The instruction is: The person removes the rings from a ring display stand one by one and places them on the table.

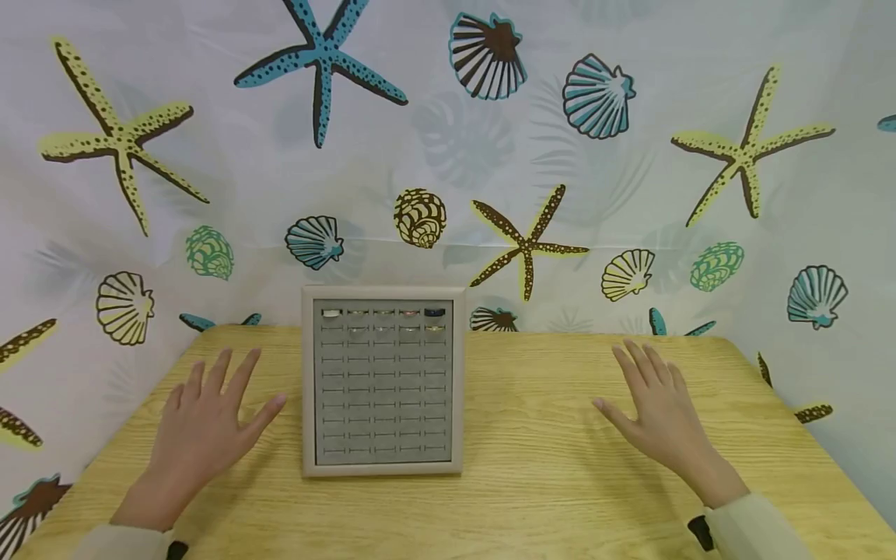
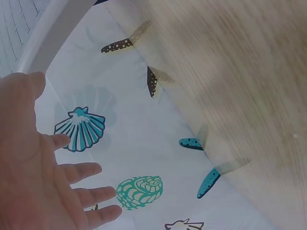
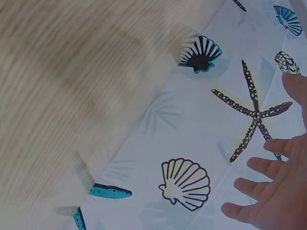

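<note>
A ring display tray (image 1: 383,381) with a pale frame and grey slotted padding is on the wooden table, left of centre. Several rings sit in its top two rows, among them a dark blue ring (image 1: 435,313) at the right end and a whitish ring (image 1: 331,313) at the left end. My left hand (image 1: 206,424) is just left of the tray, fingers spread and holding nothing. Part of the tray's frame (image 2: 55,36) shows beyond the thumb in the left wrist view. Well to the tray's right, my right hand (image 1: 658,412) also has its fingers extended, with nothing in it.
The wooden table (image 1: 532,498) spreads under both hands. Behind it and along its sides hangs a white curtain (image 1: 378,171) printed with starfish and shells. Light sleeves (image 1: 759,529) cover the forearms, and a dark band (image 1: 700,533) shows at the right wrist.
</note>
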`<state>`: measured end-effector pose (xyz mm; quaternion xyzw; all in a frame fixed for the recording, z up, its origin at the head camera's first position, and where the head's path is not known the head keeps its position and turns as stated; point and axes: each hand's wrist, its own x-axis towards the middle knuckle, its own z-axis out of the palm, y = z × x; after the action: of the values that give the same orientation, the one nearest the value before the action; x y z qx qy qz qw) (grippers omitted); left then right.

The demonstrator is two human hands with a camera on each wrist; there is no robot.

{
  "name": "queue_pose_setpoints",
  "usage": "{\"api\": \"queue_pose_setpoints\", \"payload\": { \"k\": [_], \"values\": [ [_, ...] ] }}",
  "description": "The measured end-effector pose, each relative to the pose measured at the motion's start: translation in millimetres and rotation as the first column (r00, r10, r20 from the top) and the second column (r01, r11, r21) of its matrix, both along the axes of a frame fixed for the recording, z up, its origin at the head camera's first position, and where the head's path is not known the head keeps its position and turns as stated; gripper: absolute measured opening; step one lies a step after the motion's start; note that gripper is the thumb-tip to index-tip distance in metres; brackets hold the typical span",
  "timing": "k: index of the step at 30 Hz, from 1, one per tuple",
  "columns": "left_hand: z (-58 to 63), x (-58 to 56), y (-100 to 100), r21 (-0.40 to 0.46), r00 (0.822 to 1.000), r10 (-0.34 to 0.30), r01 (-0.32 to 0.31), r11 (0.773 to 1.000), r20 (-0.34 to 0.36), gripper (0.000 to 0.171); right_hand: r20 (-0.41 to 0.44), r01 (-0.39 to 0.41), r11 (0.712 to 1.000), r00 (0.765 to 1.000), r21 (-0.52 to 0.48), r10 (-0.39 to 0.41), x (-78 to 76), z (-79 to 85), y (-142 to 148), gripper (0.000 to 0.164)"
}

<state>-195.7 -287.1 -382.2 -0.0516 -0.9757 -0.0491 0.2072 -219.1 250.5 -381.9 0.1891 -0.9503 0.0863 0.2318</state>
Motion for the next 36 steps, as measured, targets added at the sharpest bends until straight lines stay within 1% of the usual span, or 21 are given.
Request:
{"api": "queue_pose_setpoints", "payload": {
  "k": [4, 7, 11, 14, 17, 21, 25, 28, 31, 36],
  "values": [
    [4.9, -0.4, 5.7, 0.002, 0.997, -0.026, 0.026, 1.000, -0.074, 0.075, -0.118, -0.047, 0.999, 0.992, -0.012, 0.045, -4.8, 2.9, -6.3, 0.072],
    [8.8, -1.1, 9.7, 0.023, 0.995, -0.038, 0.040, 0.999, -0.097, 0.074, -0.171, -0.083, 0.996, 0.982, -0.024, 0.078, -7.7, 6.5, -12.7, 0.069],
    [12.9, -2.4, 13.9, 0.065, 0.994, -0.049, 0.056, 0.996, -0.102, 0.073, -0.193, -0.116, 0.993, 0.975, -0.038, 0.107, -10.0, 12.5, -22.9, 0.065],
    [14.5, -4.4, 16.5, 0.079, 0.988, -0.075, 0.086, 0.993, -0.137, 0.072, -0.207, -0.134, 0.990, 0.971, -0.042, 0.123, -11.8, 17.1, -31.2, 0.063],
    [15.8, -6.6, 18.7, 0.077, 0.974, -0.108, 0.125, 0.989, -0.197, 0.071, -0.225, -0.156, 0.987, 0.964, -0.046, 0.142, -13.8, 21.6, -39.6, 0.061],
    [17.5, -8.6, 22.6, 0.076, 0.962, -0.132, 0.154, 0.985, -0.238, 0.071, -0.249, -0.188, 0.981, 0.953, -0.048, 0.171, -16.7, 26.7, -50.4, 0.057],
    [18.6, -9.9, 27.2, 0.093, 0.957, -0.134, 0.163, 0.982, -0.257, 0.069, -0.277, -0.227, 0.973, 0.939, -0.049, 0.206, -19.7, 31.9, -61.2, 0.052],
    [18.9, -10.3, 30.2, 0.122, 0.954, -0.136, 0.173, 0.977, -0.266, 0.067, -0.297, -0.257, 0.965, 0.927, -0.051, 0.231, -21.8, 35.6, -69.2, 0.050],
    [19.0, -11.0, 32.5, 0.173, 0.955, -0.142, 0.191, 0.966, -0.261, 0.065, -0.306, -0.285, 0.957, 0.917, -0.057, 0.255, -23.8, 38.4, -76.8, 0.047],
    [17.9, -13.8, 35.2, 0.244, 0.960, -0.156, 0.213, 0.946, -0.231, 0.063, -0.318, -0.323, 0.944, 0.903, -0.063, 0.288, -25.8, 41.9, -89.7, 0.045]
  ]
}}
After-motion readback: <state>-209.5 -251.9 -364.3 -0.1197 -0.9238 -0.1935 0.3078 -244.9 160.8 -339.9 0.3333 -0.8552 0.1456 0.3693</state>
